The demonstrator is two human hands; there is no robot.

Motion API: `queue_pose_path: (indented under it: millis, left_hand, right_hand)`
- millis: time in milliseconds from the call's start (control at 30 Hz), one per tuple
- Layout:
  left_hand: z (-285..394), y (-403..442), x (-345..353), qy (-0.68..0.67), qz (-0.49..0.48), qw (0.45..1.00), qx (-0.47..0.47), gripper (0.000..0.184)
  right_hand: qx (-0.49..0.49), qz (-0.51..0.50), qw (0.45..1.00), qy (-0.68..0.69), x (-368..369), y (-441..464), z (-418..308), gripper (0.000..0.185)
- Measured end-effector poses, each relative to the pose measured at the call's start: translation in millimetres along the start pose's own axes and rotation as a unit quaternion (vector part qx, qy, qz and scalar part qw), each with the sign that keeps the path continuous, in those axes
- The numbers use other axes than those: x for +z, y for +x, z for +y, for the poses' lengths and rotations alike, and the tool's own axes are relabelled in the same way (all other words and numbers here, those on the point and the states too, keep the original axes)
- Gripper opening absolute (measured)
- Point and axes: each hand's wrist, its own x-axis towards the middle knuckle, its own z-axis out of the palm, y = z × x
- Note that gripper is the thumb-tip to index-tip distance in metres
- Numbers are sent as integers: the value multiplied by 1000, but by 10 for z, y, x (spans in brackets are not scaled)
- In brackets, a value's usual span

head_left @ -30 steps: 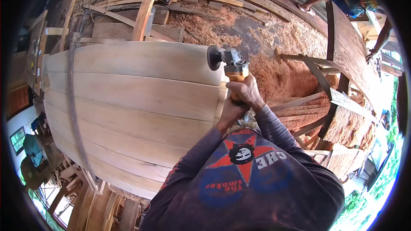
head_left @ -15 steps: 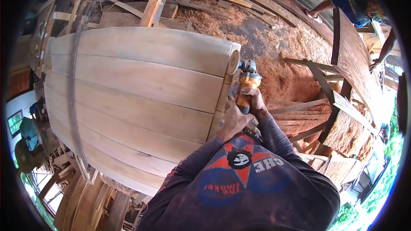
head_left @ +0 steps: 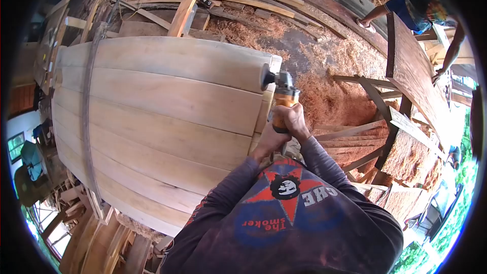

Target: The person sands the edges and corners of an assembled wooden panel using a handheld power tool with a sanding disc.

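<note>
An angle grinder (head_left: 286,95) with a yellow-orange body and a round sanding disc (head_left: 265,77) is in both my hands. My right hand (head_left: 293,118) is closed around the body, just behind the grinder's head. Lower down, my left hand (head_left: 271,139) wraps the rear of the handle; some of its fingers are hidden. The disc stands on edge at the right end of a pale panel of joined planks (head_left: 177,101). Whether it touches the wood I cannot tell. A narrow crosspiece (head_left: 261,116) runs along that end of the panel.
A dark bar (head_left: 87,101) lies across the panel's left part. A slanted wooden post (head_left: 188,4) rises behind it. Reddish shavings (head_left: 324,94) cover the ground. At right, another person's hand (head_left: 436,77) rests at a large board (head_left: 416,66) on trestles.
The grinder has shifted slightly left and its disc has turned from showing its flat face to nearly edge-on, now over the panel's end. Both hands have moved with it and stay closed.
</note>
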Motion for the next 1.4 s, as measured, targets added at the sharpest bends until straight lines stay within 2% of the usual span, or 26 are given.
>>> queue_pose_path:
  millis: [33, 67, 100, 167, 200, 300, 367, 400, 533, 667, 867, 900, 967, 1000, 1033, 1067, 1100, 1133, 1167, 1200, 1233, 1267, 1300, 1333, 1367, 1400]
  left_hand:
    - [-10, -1, -31, -92, -58, 994, -21, 46]
    - [-21, -4, -58, -105, -71, 991, -31, 46]
    - [37, -30, -17, -102, -76, 991, -32, 46]
    - [192, -110, 57, -165, -46, 985, 28, 40]
    - [185, -112, 68, -167, -43, 985, 27, 40]
    - [200, -78, 126, -11, -40, 998, 55, 58]
    - [574, -213, 204, 117, 46, 991, 32, 65]
    - [355, -82, 258, 224, 90, 970, 25, 74]
    - [321, -1, 262, 249, 94, 964, -2, 82]
    - [273, 13, 252, 254, 108, 961, 31, 81]
    - [203, 84, 187, 195, 85, 977, 31, 94]
    - [226, 76, 183, 195, 86, 977, 19, 91]
    - [187, 97, 159, 194, 87, 977, 7, 89]
    - [96, 147, 139, 126, 64, 990, 20, 79]
    - [109, 166, 132, 58, 39, 997, 35, 69]
    - [116, 176, 97, 58, 37, 997, 36, 69]
    - [231, 131, 13, 4, -9, 1000, 8, 59]
    - [293, 98, -58, -50, -56, 997, -22, 49]
    - [280, 91, -94, -46, -62, 997, -22, 49]
    - [233, 90, -120, -105, -65, 992, -15, 46]
    - [186, 89, -150, -165, -68, 984, -8, 43]
    - [145, 89, -201, -173, -71, 981, -44, 46]
    - [170, 65, -184, -170, -74, 982, -43, 46]
    - [192, 39, -169, -151, -57, 987, 6, 44]
    - [189, 2, -141, -136, -37, 989, 52, 42]
    - [328, -91, -69, -111, -31, 991, 69, 44]
  right_hand:
    - [-14, 37, 998, -46, 83, -46, -77, 31]
    - [-46, 33, 997, -54, 125, -70, -140, 33]
    - [-77, 42, 993, -81, 144, -55, -152, 35]
    - [-82, 63, 990, -99, 168, -112, -240, 34]
    - [-67, 42, 994, -73, 140, -157, -319, 33]
    - [-12, 15, 999, -38, -31, -237, -457, 26]
    - [37, -20, 993, 111, -252, 37, -55, 26]
    - [52, -33, 984, 165, -391, 204, 206, 26]
    - [103, -68, 958, 258, -368, 284, 231, 33]
    - [122, -78, 953, 267, -362, 302, 254, 31]
    - [96, -45, 974, 201, -402, 404, 423, 25]
    - [98, -46, 974, 200, -389, 387, 375, 25]
    - [40, -35, 993, 108, -325, 333, 213, 23]
    - [40, -35, 993, 107, -273, 281, 82, 23]
    - [37, -20, 998, 36, -205, 217, -65, 23]
    - [34, -5, 999, -36, -140, 180, -143, 23]
    - [35, 26, 998, -46, -53, 168, -149, 25]
    - [-18, 45, 997, -53, 64, 158, -141, 27]
    - [-70, 65, 994, -58, 170, 147, -132, 29]
    - [-87, 62, 985, -132, 231, 124, -236, 32]
    - [-56, 58, 974, -214, 310, 99, -377, 34]
    - [-152, 60, 948, -272, 312, 83, -312, 34]
    - [-127, 74, 960, -238, 352, 63, -339, 33]
    - [-102, 91, 970, -202, 393, 41, -364, 31]
    - [-116, 44, 983, -137, 329, 8, -357, 44]
    - [-50, 27, 994, -98, 236, -55, -406, 33]
